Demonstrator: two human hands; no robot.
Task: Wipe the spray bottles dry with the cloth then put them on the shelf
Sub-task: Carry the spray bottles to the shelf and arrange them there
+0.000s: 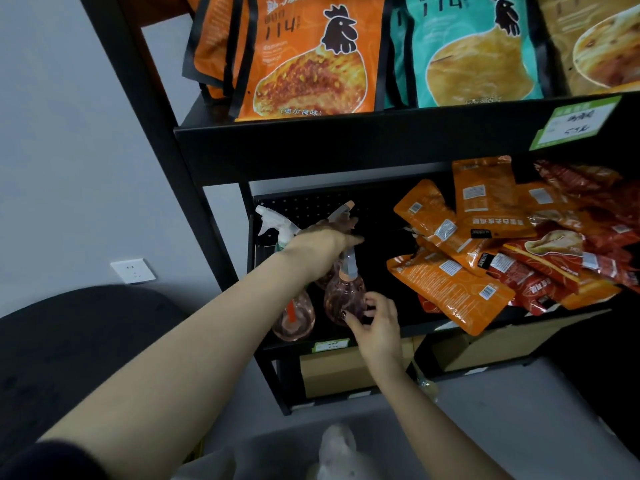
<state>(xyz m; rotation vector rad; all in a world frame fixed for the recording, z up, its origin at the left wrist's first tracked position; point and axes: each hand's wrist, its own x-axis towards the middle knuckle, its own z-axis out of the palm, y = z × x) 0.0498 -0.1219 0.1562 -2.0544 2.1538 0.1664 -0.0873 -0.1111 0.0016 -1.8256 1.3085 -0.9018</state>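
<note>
Several spray bottles stand at the left end of the lower black shelf (415, 329). A white-headed bottle (275, 220) is at the far left, and a clear pink bottle (294, 318) stands in front of it. My left hand (322, 244) reaches in over them and closes on the head of a back bottle, whose orange-tipped nozzle (347, 206) sticks out past my fingers. My right hand (375, 323) grips the round body of the front pink bottle (343, 299) from the right. A pale, blurred cloth (337, 445) lies low at the bottom edge.
Orange and red snack packets (485, 258) are piled on the right of the same shelf. Large snack bags (311, 64) fill the shelf above. Cardboard boxes (332, 372) sit below. A wall socket (133, 270) is on the grey wall to the left.
</note>
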